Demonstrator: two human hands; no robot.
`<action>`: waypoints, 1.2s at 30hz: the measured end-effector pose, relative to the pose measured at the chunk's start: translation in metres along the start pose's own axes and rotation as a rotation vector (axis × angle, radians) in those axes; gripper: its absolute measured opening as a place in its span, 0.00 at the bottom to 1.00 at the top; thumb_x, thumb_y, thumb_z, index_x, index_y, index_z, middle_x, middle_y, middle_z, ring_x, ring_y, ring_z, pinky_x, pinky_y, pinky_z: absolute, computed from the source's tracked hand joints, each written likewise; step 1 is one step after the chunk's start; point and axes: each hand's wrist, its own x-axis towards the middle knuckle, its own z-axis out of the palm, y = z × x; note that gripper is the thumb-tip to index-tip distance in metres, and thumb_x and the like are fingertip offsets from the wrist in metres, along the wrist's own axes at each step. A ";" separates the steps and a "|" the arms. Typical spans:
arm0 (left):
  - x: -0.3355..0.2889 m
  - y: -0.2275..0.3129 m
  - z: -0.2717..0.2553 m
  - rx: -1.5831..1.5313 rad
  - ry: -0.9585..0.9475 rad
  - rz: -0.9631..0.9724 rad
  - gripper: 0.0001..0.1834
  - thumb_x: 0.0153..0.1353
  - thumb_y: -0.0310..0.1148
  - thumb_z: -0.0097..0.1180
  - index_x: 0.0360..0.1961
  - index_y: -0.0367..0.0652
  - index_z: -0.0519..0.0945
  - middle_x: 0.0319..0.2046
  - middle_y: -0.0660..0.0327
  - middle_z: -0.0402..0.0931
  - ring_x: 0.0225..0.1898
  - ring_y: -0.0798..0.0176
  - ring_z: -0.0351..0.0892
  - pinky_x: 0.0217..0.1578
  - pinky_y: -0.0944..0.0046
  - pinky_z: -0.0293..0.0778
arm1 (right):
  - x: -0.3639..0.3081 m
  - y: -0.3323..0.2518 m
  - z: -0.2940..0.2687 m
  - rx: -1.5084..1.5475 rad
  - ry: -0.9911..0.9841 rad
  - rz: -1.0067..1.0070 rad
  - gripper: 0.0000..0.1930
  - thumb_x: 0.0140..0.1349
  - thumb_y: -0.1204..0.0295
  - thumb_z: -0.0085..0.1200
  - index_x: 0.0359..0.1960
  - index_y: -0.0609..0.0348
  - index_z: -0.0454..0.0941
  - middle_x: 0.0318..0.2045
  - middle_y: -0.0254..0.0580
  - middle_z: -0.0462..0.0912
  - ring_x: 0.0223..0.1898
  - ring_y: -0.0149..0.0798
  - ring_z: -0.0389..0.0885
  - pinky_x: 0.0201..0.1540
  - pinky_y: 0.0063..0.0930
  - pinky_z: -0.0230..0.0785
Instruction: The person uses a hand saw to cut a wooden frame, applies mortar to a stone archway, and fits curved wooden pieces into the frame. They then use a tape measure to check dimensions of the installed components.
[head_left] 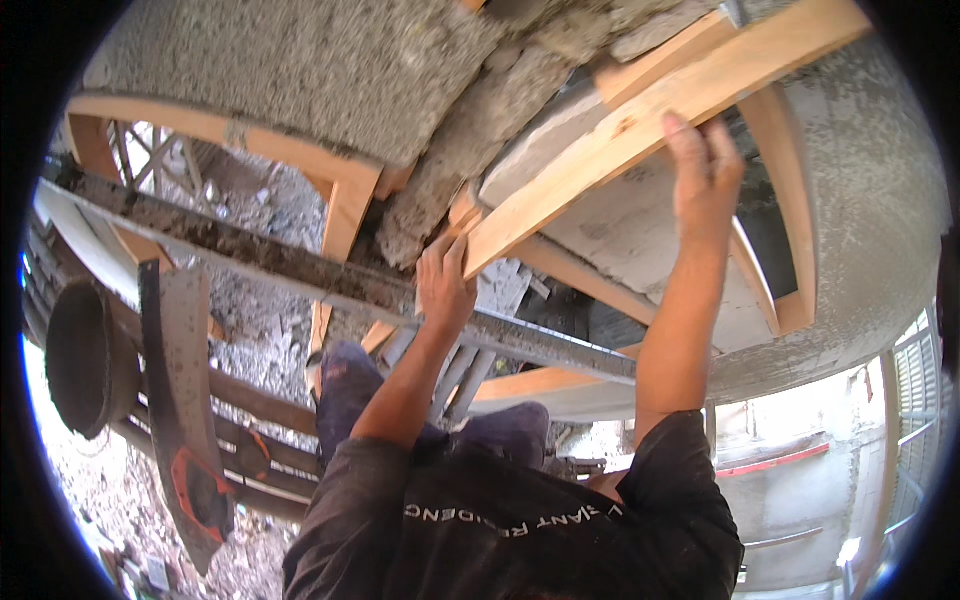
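A long pale wooden board (590,150) slants from the middle of the view up to the upper right, against a broken concrete and masonry edge. My left hand (445,285) is closed around its lower end. Farther up, my right hand (705,160) grips the board's near edge, with the thumb on its face. A shorter wooden piece (665,60) lies along the far side of the board near its upper end. Below and right of the board, a wooden frame (785,190) borders an opening in the plastered wall.
A dirt-crusted metal channel (270,250) crosses below my left hand. A handsaw (195,400) with an orange-and-black handle lies on wooden slats at left, beside a dark bucket (90,360). Another wooden frame (250,135) edges an opening at upper left. Rubble (265,350) covers the ground below.
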 end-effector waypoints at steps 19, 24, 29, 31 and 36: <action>0.014 0.046 -0.017 -0.104 -0.036 0.026 0.26 0.59 0.24 0.49 0.60 0.35 0.63 0.55 0.42 0.63 0.59 0.41 0.61 0.56 0.47 0.60 | -0.039 -0.026 -0.015 -0.018 0.192 -0.145 0.26 0.55 0.62 0.60 0.51 0.64 0.69 0.37 0.45 0.76 0.37 0.38 0.76 0.40 0.29 0.70; -0.014 0.115 0.016 -0.079 -0.202 0.299 0.32 0.62 0.29 0.49 0.64 0.34 0.51 0.52 0.37 0.60 0.50 0.37 0.65 0.48 0.46 0.65 | -0.124 -0.002 -0.057 -0.079 0.182 0.173 0.28 0.57 0.59 0.57 0.53 0.66 0.65 0.35 0.52 0.74 0.31 0.46 0.78 0.34 0.35 0.71; -0.049 0.182 0.062 -0.380 -0.469 0.467 0.42 0.53 0.38 0.60 0.63 0.34 0.53 0.57 0.37 0.56 0.59 0.37 0.56 0.55 0.43 0.57 | -0.176 0.025 -0.152 -0.148 0.415 0.428 0.19 0.62 0.59 0.50 0.46 0.63 0.72 0.34 0.51 0.80 0.34 0.45 0.81 0.37 0.35 0.73; -0.042 0.196 0.061 -0.345 -0.531 0.486 0.45 0.50 0.41 0.63 0.63 0.34 0.53 0.59 0.38 0.54 0.61 0.37 0.53 0.58 0.41 0.52 | -0.192 0.054 -0.217 -0.372 0.584 0.664 0.18 0.59 0.60 0.56 0.41 0.64 0.77 0.33 0.46 0.83 0.34 0.35 0.82 0.36 0.28 0.74; -0.024 0.126 0.082 -0.058 -0.410 0.503 0.45 0.53 0.49 0.58 0.64 0.37 0.53 0.64 0.42 0.49 0.66 0.38 0.46 0.61 0.36 0.40 | -0.264 0.132 -0.414 -0.467 0.970 0.590 0.16 0.58 0.65 0.58 0.42 0.64 0.75 0.32 0.37 0.81 0.31 0.26 0.77 0.34 0.21 0.70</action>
